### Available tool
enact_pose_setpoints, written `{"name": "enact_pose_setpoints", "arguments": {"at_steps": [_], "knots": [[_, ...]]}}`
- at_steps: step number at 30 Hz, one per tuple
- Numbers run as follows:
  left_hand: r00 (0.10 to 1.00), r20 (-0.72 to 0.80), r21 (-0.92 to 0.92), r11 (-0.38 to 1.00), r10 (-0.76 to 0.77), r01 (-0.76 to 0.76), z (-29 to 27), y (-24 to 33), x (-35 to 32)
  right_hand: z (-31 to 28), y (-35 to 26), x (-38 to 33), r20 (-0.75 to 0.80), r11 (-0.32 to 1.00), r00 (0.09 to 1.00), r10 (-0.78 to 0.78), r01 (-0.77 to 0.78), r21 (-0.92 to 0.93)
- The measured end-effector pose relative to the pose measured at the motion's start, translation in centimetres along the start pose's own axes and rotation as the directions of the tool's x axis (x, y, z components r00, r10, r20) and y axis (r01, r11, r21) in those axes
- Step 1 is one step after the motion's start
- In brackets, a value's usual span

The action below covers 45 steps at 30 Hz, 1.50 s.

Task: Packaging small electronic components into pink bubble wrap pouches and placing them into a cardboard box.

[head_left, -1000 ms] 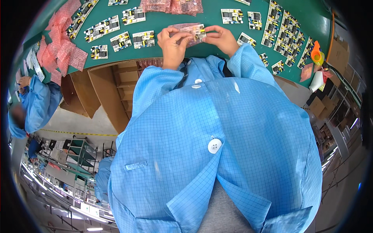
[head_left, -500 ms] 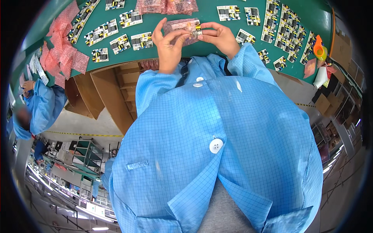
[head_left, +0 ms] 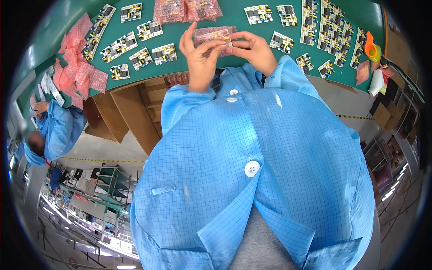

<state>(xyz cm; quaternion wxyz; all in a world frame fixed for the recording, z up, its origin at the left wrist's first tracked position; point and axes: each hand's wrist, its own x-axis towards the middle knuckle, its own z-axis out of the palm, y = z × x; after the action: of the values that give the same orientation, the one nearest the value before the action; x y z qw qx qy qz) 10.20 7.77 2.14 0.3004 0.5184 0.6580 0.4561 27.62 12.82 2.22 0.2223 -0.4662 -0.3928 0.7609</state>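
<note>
Near the table's front edge, both hands are at a pink bubble-wrap bag (head_left: pixel 211 34) with a circuit board inside it. My left hand (head_left: pixel 198 60) pinches the bag's near side between thumb and index finger, its other fingers raised apart. At the right end, my right hand (head_left: pixel 255 51) grips the bag with fingers bent and thumb on the near side. The wrap covers most of the board, and my fingertips hide part of the right end. Beyond the bag lie two bubble-wrapped packs (head_left: pixel 170 10) side by side.
Bare circuit boards (head_left: pixel 164 54) lie in groups left and right on the green table (head_left: pixel 252 33). Loose pink bubble wrap (head_left: pixel 74 58) is heaped at the left, an orange tape roll (head_left: pixel 371 50) at the right. An open carton (head_left: pixel 135 108) stands below the edge; a co-worker (head_left: pixel 60 126) is at far left.
The board's right end, bare and sticking out before, is now mostly inside the wrap. My right fingers have closed in around that end. The whole view has shifted slightly.
</note>
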Motion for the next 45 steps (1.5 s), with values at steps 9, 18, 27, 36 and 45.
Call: {"name": "enact_pose_setpoints", "arguments": {"at_steps": [9, 18, 27, 36, 45], "knots": [[0.708, 0.335, -0.71, 0.327, -0.622, 0.624, -1.2, -0.6, 1.9, -0.1, -1.3, 2.0, 0.0, 1.0, 1.0, 0.008, -0.008, -0.017], [0.786, 0.374, -0.881, 0.077, -0.492, 0.468, -3.3, -3.3, 7.8, 1.5, -2.9, 7.5, -0.197, 0.902, 0.897, -0.395, 0.338, -0.269], [0.839, -0.245, -0.085, 0.872, -0.487, 0.481, -4.5, -10.2, 15.3, 2.3, 2.5, 16.1, -0.417, 0.926, 0.907, -0.06, -0.106, -0.363], [0.743, 0.294, 0.292, 0.797, -0.601, 0.529, -5.3, -9.2, 19.5, 3.0, 0.1, 18.9, -0.387, 0.668, 0.919, 0.071, -0.332, -0.666], [0.564, 0.551, 0.182, 0.748, -0.615, 0.638, -2.7, -9.8, 19.2, -0.5, 5.8, 19.4, -0.126, 0.986, 0.992, -0.029, 0.048, 0.157]]}}
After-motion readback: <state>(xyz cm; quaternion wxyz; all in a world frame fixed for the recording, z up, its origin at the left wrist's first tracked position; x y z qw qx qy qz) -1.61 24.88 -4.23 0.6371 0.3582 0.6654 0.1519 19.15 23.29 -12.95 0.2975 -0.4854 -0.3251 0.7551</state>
